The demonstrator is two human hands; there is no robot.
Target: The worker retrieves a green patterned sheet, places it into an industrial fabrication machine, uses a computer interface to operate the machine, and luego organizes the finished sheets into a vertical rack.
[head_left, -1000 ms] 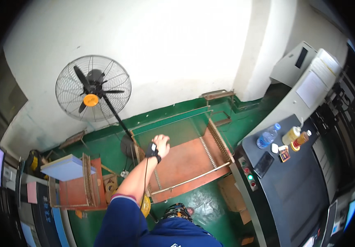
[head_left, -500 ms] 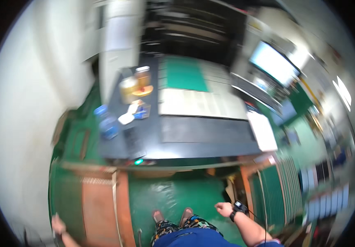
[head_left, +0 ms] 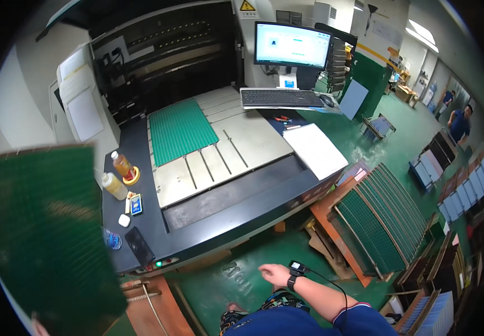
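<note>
"Two hands, so how do they stand?"

"Well apart. Only a small bit of the left hand (head_left: 39,329) shows, low at the left, closed on the bottom part of a large green board (head_left: 40,224). The right hand (head_left: 275,274) is out in front of the body, fingers loosely bent, nothing seen in them."

"And where's that board?"

"Raised at the left of the view, rather blurred. It covers part of a blue bottle (head_left: 114,239) by the machine's near left corner."

"What's the surface like?"

"A pale slotted bed (head_left: 270,140), with a green sheet (head_left: 181,131) lying flat on its left part. Around it runs a dark ledge (head_left: 214,227); on its left side are a phone (head_left: 139,246), an amber bottle (head_left: 121,165) and a pale bottle (head_left: 114,186). White paper (head_left: 316,151) lies across the right side, near a keyboard (head_left: 280,98) and a monitor (head_left: 292,46). Far right, a person (head_left: 460,123) is in the room."

"Any space to move?"

"Glossy green floor (head_left: 219,280) in front of the machine, under the right hand. An orange-red cart (head_left: 160,308) edges it on the left, a rack of green boards (head_left: 376,221) on the right. Beyond the rack, the floor opens wider toward the back."
</note>
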